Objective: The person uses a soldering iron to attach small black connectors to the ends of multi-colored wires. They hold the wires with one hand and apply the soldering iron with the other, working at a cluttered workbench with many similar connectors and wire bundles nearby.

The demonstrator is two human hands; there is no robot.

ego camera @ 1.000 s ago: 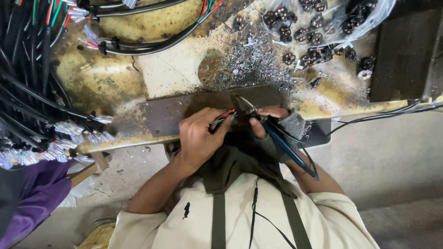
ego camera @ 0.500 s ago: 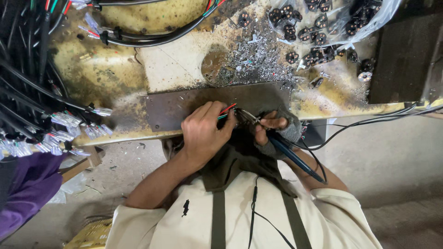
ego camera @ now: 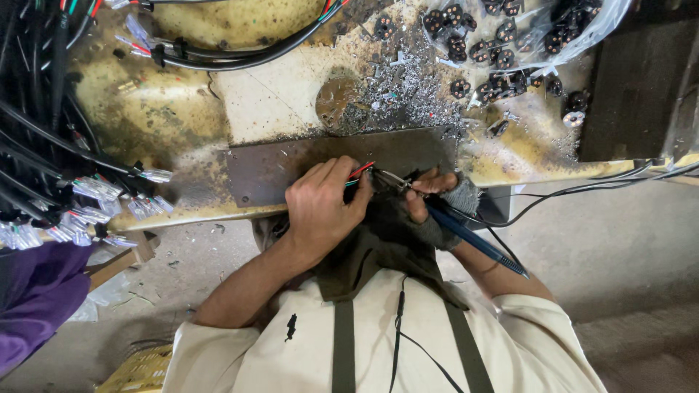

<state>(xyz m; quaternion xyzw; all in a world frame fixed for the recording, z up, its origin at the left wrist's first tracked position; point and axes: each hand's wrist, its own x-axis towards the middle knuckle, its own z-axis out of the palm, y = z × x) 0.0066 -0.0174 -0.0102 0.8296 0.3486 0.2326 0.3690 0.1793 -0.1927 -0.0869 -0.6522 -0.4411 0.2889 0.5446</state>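
wires at the pliers, stripping under way

wires (ego camera: 358, 173), thin red and green strands, sit pinched in our left hand (ego camera: 320, 207), which is closed around them just above the dark metal plate (ego camera: 291, 164) at the bench edge. our right hand (ego camera: 433, 204), in a fingerless glove, is clamped on blue-handled pliers (ego camera: 437, 215) whose tip meets the wire ends. we judge the work mid-run: many cables with clear-capped ends (ego camera: 95, 200) hang at the left looking finished, and metal shavings (ego camera: 408, 84) litter the stained bench (ego camera: 145, 116), while a bag of black connectors (ego camera: 510, 33) waits unused. whether this wire end is already bared we cannot tell; the tip hides it.
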